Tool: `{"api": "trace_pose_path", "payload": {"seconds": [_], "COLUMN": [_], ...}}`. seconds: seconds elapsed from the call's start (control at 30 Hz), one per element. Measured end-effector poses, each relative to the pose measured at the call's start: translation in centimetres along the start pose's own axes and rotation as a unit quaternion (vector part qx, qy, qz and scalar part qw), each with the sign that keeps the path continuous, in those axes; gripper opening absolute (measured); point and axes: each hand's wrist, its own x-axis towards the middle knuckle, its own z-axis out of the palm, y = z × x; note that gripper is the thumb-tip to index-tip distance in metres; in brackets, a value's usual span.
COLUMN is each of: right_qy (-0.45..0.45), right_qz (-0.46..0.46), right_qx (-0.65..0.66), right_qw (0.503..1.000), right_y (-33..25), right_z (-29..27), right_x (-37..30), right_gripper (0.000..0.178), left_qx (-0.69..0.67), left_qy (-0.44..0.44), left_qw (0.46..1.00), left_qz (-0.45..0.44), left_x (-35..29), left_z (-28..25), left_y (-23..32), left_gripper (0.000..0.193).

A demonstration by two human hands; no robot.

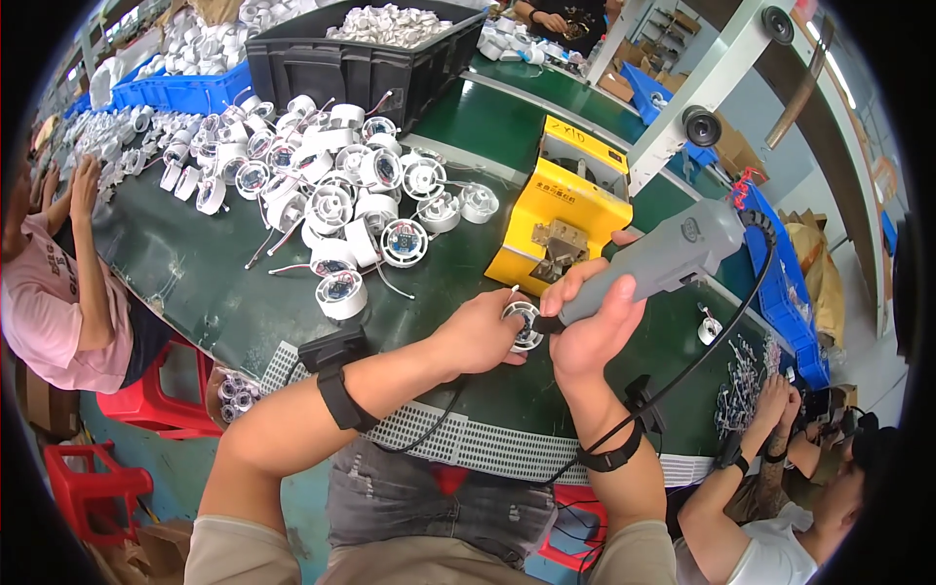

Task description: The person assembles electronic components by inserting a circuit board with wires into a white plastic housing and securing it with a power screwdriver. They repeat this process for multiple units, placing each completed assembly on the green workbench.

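My left hand [476, 334] is closed on a small round white housing [529, 337] with a circuit board inside, keeping it low over the green table. My right hand [597, 336] is wrapped round a grey electric screwdriver [655, 265], which lies tilted. Its dark front end meets the housing's right side; the bit itself is hidden. Just beyond my hands stands a yellow screw feeder [522, 222] with a metal outlet on its front. A heap of similar white housings [330, 207], with boards and short wires, lies to the left of it.
A black crate [366, 60] of small white parts stands behind the heap, beside a blue bin [185, 90]. The screwdriver's black cable [704, 369] loops down across my right forearm. People work at left and right. Thin wired parts [746, 390] lie at the right.
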Motion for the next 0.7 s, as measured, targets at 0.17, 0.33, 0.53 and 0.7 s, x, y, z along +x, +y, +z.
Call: {"api": "trace_pose_path", "payload": {"seconds": [0.17,0.33,0.53,0.7], "right_qy": [-0.02,-0.045,-0.071,-0.051], "right_qz": [0.005,-0.017,-0.013,-0.075], "right_qx": [0.005,0.017,0.031,-0.026], "right_qw": [1.0,0.999,0.997,0.995], "right_y": [0.4,0.9,1.0,0.0], "right_z": [-0.1,-1.0,-0.6,-6.8], "right_x": [-0.1,-0.5,-1.2,1.1], "right_gripper": [0.055,0.057,0.059,0.063], "left_qx": [-0.007,0.001,-0.033,0.348], "left_qy": [0.028,0.026,-0.007,0.236], "left_qw": [0.999,0.999,0.998,0.883], "left_qz": [0.019,0.018,0.05,0.211], "left_x": [0.3,0.4,1.5,-1.1], "left_z": [0.1,0.2,-1.0,-4.8], "left_y": [-0.7,-0.3,-2.3,2.6], "left_gripper": [0.031,0.031,0.031,0.037]}}
